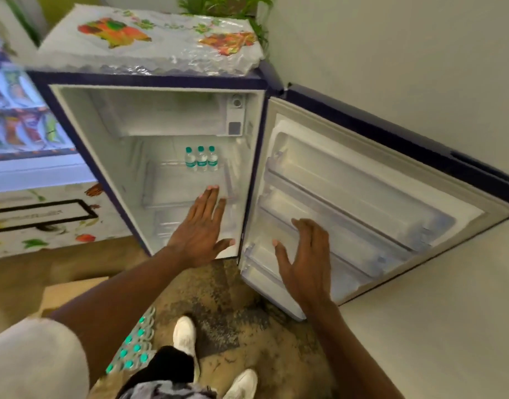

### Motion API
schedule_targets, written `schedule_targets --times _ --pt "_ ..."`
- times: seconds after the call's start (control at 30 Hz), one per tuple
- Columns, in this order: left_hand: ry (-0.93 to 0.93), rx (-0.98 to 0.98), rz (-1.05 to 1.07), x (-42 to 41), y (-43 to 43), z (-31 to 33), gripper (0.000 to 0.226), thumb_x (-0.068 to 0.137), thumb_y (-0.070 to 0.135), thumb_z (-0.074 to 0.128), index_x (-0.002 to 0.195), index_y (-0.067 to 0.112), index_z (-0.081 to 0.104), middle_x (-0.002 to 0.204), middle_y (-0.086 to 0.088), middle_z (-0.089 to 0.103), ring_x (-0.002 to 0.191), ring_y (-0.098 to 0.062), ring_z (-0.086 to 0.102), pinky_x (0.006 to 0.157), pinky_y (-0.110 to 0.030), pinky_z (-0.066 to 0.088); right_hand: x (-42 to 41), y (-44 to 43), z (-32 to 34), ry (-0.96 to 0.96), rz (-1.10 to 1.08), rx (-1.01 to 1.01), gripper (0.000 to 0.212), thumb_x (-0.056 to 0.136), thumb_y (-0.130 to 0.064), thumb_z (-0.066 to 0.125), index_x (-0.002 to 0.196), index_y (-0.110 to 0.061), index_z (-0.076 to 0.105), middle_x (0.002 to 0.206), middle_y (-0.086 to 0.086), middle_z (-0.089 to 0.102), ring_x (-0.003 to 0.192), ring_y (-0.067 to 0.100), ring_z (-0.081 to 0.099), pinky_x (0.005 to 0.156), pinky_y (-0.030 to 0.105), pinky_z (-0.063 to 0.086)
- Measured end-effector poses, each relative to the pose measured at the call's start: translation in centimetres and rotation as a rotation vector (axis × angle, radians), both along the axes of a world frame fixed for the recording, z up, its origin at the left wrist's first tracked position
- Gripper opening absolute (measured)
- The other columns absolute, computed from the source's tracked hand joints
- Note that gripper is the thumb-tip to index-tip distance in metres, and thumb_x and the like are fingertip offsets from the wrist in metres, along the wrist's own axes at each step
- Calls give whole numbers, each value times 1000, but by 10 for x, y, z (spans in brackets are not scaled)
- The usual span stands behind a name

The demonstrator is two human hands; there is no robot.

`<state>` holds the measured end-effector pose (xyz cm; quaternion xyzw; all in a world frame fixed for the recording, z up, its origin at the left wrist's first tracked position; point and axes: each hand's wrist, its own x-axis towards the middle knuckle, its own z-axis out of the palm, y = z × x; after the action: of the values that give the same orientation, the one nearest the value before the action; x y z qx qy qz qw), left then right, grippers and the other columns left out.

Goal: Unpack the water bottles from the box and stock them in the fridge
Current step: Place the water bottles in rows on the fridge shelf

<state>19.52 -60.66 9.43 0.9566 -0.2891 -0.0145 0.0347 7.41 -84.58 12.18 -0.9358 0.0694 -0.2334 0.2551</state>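
Left hand [201, 231], right hand [305, 260] — both outstretched, fingers straight

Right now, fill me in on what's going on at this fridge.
A person stands at the open fridge, stocking water. Three bottles stand in a row at the back of an inner shelf. Both hands are empty: the left hand is stretched toward that shelf, and the right hand hovers by the door racks. More teal-capped bottles wait on the floor by the person's feet.
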Motion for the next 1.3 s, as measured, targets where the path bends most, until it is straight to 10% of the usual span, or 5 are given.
schedule_targets --times 0.37,1.3 --pt "159 65 272 26 153 -69 102 101 80 18 165 8 -14 171 -18 -27 158 -35 -27 129 -47 -10 91 106 -79 528 201 -128 62 97 -54 60 142 -13 50 138 8 55 128 27 49 109 41 42" --pt "274 78 412 223 219 -258 114 95 84 34 166 -1 9 174 -25 -5 162 -40 -7 133 -51 5 376 183 -251 709 491 -385 63 97 -53 63 143 -13 47 140 14 52 134 33 45 108 48 42"
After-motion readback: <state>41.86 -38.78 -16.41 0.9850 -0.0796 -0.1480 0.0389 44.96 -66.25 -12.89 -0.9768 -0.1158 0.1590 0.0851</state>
